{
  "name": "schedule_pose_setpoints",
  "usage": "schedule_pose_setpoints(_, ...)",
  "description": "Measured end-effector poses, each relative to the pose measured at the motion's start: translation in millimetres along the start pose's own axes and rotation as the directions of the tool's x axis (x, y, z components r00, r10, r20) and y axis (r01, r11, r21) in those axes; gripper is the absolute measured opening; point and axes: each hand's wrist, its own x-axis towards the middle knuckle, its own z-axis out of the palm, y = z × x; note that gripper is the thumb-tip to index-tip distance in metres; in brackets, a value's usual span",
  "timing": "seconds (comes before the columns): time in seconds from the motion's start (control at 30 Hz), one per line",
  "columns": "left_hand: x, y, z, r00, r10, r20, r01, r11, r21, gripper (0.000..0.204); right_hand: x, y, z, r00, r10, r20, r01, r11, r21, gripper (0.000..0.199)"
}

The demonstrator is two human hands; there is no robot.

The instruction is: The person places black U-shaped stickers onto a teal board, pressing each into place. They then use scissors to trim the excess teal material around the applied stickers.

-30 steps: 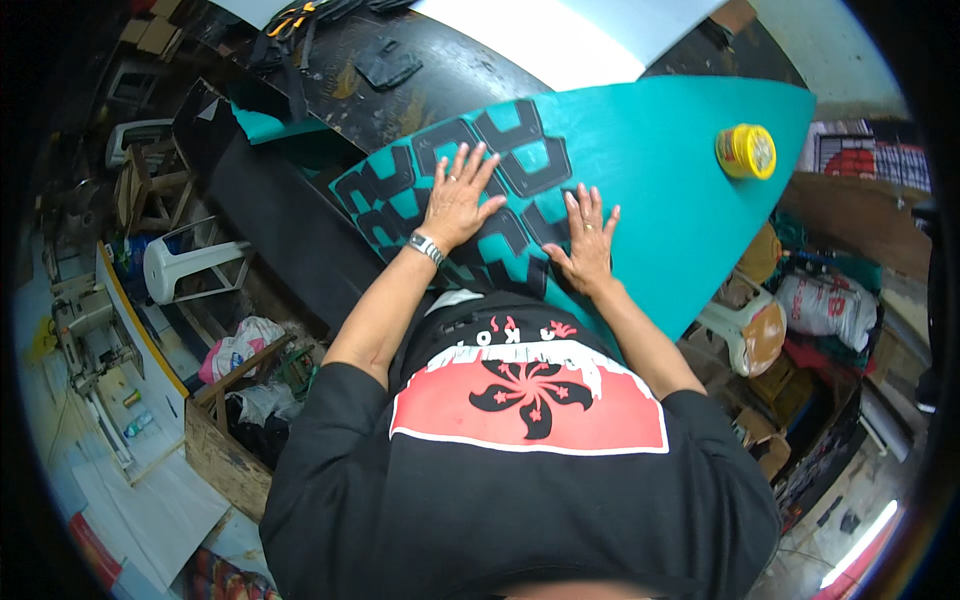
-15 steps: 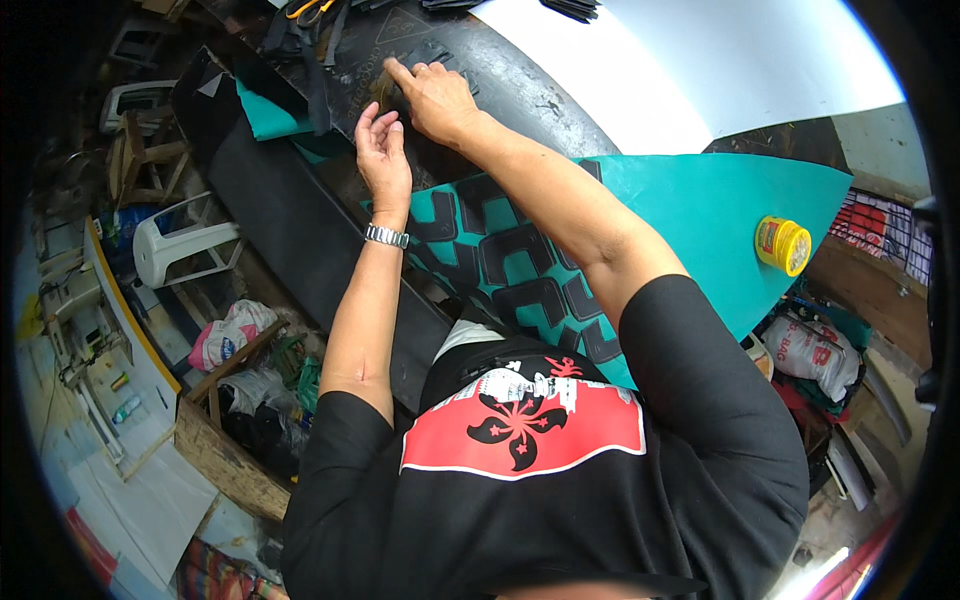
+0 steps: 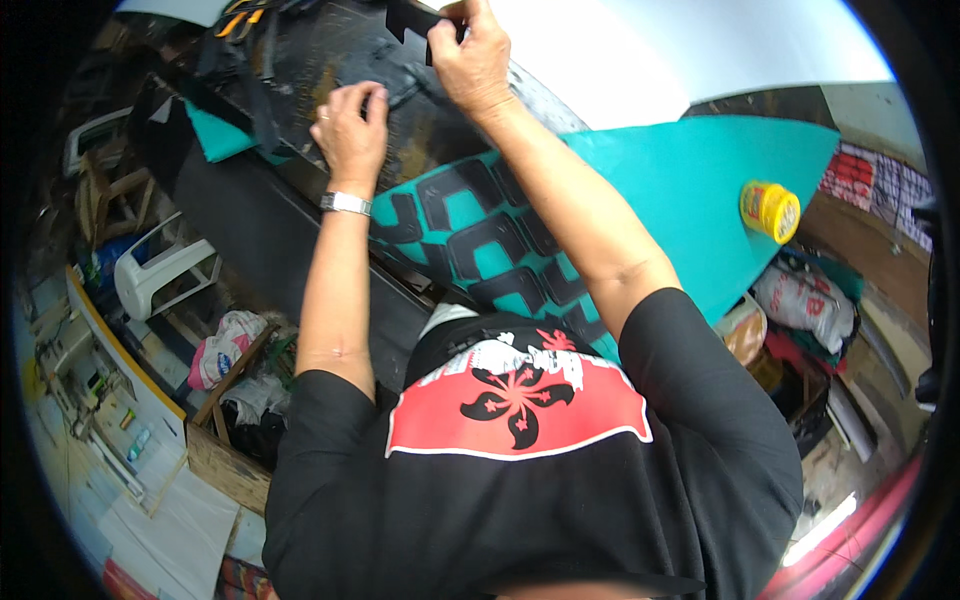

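Observation:
A teal sheet (image 3: 690, 190) lies on the dark worktable (image 3: 330, 60), with several black angular cut-out pieces (image 3: 480, 240) stuck on its near end. My right hand (image 3: 468, 55) is raised over the table's far side, pinching a black angular cut-out piece (image 3: 408, 16) at the picture's top edge. My left hand (image 3: 350, 135), with a metal wristwatch (image 3: 345, 203) on the wrist, hovers over the dark tabletop beside it, fingers curled; what it touches is unclear. A yellow round tin (image 3: 769, 210) stands on the teal sheet's right part.
A white sheet (image 3: 640, 50) covers the table's far right. Scissors with orange handles (image 3: 235, 18) lie at the far left. Left of the table stand a white plastic chair (image 3: 160, 275), a wooden crate (image 3: 225, 440) with cloth, and bags (image 3: 805, 295) at the right.
Both hands left the cut-outs on the teal sheet and reached to the table's far side. My right hand has lifted a black piece; the view has swung left.

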Motion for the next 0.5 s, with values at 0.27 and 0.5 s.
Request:
schedule_pose_setpoints(0.27,-31.7,78.3,2.7,1.000,0.023,-0.013,-0.027,0.858,-0.513,0.031,-44.6,-8.5,-199.8,0.931,0.280,0.232,-0.318,0.936,0.147,0.056)
schedule_pose_setpoints(0.5,-106.6,173.7,21.4,0.735,0.198,0.649,0.563,0.355,-0.746,0.041,-85.8,12.1,-253.6,0.677,0.596,0.433,-0.718,0.663,0.211,0.062)
